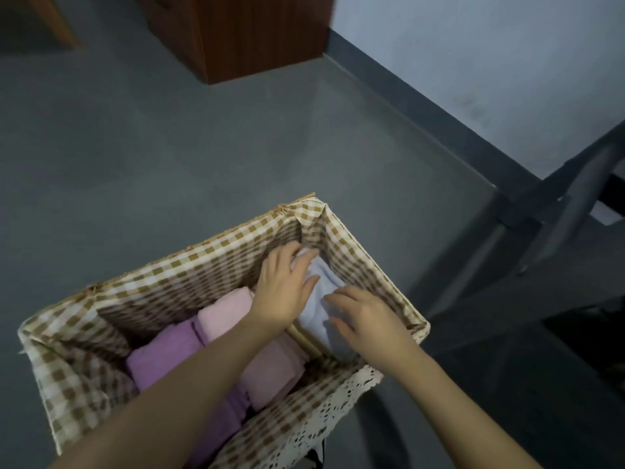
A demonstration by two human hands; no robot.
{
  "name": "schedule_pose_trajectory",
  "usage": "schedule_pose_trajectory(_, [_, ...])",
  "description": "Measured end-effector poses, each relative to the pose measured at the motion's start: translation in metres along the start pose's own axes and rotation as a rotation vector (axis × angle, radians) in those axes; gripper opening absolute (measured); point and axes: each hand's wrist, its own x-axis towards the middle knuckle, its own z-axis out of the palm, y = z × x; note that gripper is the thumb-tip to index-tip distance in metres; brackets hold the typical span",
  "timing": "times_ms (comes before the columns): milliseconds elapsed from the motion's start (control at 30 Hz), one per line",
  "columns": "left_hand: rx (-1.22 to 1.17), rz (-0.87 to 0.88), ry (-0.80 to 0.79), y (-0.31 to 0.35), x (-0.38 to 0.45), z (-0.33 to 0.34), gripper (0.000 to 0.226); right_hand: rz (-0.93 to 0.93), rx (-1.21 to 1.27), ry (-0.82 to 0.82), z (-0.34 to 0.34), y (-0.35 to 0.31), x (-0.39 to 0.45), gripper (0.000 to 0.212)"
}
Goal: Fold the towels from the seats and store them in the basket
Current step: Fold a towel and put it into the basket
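A wicker basket (pixel 162 275) with a brown-checked cloth liner stands on the floor below me. Inside it lie a folded purple towel (pixel 165 357), a folded pink towel (pixel 230 313) and a folded white towel (pixel 321 299) at the right end. My left hand (pixel 284 286) rests flat on the white towel's far left side, fingers spread toward the basket's far corner. On the towel's near right side presses my right hand (pixel 365 316), its fingers slightly bent. Both forearms cross over the basket and hide part of the pink and purple towels.
Grey floor surrounds the basket. A brown wooden cabinet (pixel 250 35) stands at the back. A dark folding chair frame (pixel 554 211) stands at the right by the pale wall (pixel 473 62). Lace trim (pixel 331 411) hangs over the basket's near rim.
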Motion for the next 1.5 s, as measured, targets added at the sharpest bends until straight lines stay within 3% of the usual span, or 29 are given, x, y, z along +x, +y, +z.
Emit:
schedule_pose_trajectory(67, [0.015,0.071,0.050,-0.003,-0.019,-0.003,0.024,-0.052,-0.012,-0.104,0.000,0.004,0.005,0.032])
schedule_pose_trajectory(167, [0.177,0.223,-0.104,-0.017,-0.034,0.006,0.034,-0.072,-0.150,-0.251,0.008,0.008,0.014,0.045])
schedule_pose_trajectory(267, [0.251,0.135,-0.263,-0.023,-0.026,0.012,0.046,-0.002,-0.276,-0.402,0.013,0.010,0.019,0.063])
schedule_pose_trajectory(333, [0.241,0.078,-0.365,-0.022,-0.020,0.011,0.048,-0.034,-0.320,-0.401,0.013,0.010,0.021,0.068])
schedule_pose_trajectory(467, [0.156,-0.050,-0.466,-0.024,-0.020,0.011,0.048,-0.036,-0.224,-0.478,0.017,0.009,0.024,0.108])
schedule_pose_trajectory(600, [-0.026,-0.169,-0.367,-0.024,-0.025,0.011,0.049,0.065,-0.151,-0.596,0.027,0.019,0.034,0.081])
schedule_pose_trajectory(700, [-0.085,-0.177,-0.221,-0.025,-0.028,0.013,0.042,0.069,-0.195,-0.597,0.030,0.021,0.037,0.090])
schedule_pose_trajectory(800, [-0.077,-0.072,-0.046,-0.027,-0.029,0.010,0.034,0.028,-0.297,-0.531,0.031,0.018,0.039,0.093])
schedule_pose_trajectory(867, [0.026,0.115,0.010,-0.030,-0.034,0.009,0.031,0.014,-0.350,-0.482,0.031,0.017,0.039,0.086])
schedule_pose_trajectory(967, [0.218,0.364,-0.118,-0.038,-0.038,0.014,0.036,0.016,-0.414,-0.386,0.029,0.012,0.033,0.079])
schedule_pose_trajectory(1067, [0.291,0.460,-0.242,-0.050,-0.019,0.019,0.046,0.009,-0.494,-0.260,0.028,0.006,0.033,0.075])
schedule_pose_trajectory(1133, [0.302,0.519,-0.305,-0.055,-0.007,0.017,0.049,-0.011,-0.399,-0.278,0.029,0.005,0.035,0.083])
schedule_pose_trajectory(1200, [0.314,0.571,-0.344,-0.059,-0.003,0.016,0.046,0.033,-0.392,-0.402,0.034,0.007,0.035,0.091])
schedule_pose_trajectory(1367, [0.255,0.599,-0.270,-0.054,0.006,0.012,0.035,0.062,-0.379,-0.418,0.040,0.010,0.035,0.068])
schedule_pose_trajectory(1500, [0.178,0.598,-0.215,-0.054,0.006,-0.002,0.036,0.020,-0.311,-0.402,0.032,0.011,0.034,0.071])
